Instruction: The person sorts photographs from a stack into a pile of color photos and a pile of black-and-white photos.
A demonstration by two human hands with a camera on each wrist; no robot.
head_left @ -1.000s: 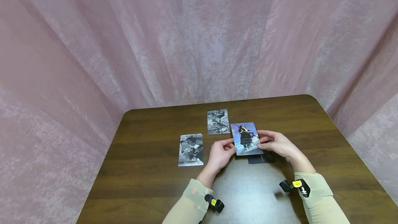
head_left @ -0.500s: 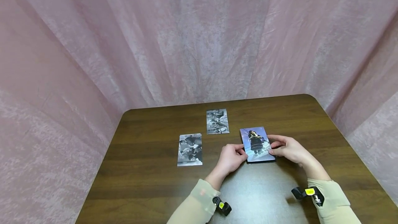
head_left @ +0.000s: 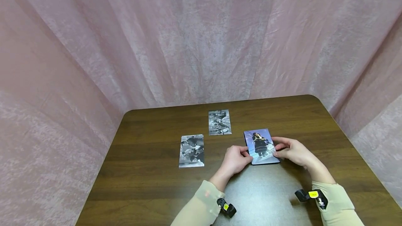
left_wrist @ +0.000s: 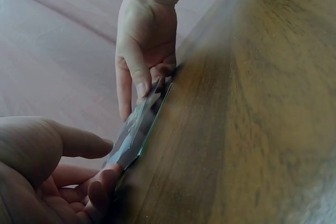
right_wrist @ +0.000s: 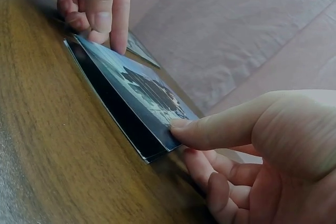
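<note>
**Both hands on colour photo over a small stack**

Brown wood table, pink curtain round the far and side edges. Colour photo sits right of centre, on top of a thin dark-edged stack of photos lying flat on the table; right wrist view shows the top photo raised a bit at the near end, its far edge down on the stack.

Left hand is at the photo's left edge, fingertips pinching that edge; left wrist view shows fingers curled under the corner. Right hand is at the photo's right edge, thumb on top and fingers against the side, grasping it. Photo lies between the two hands, touching both.

Two black-and-white photos lie flat, well apart from the hands: near-left print left of the left hand, far print further back, left of the colour photo. Beige sleeves, small black wrist cameras with yellow tags.
</note>
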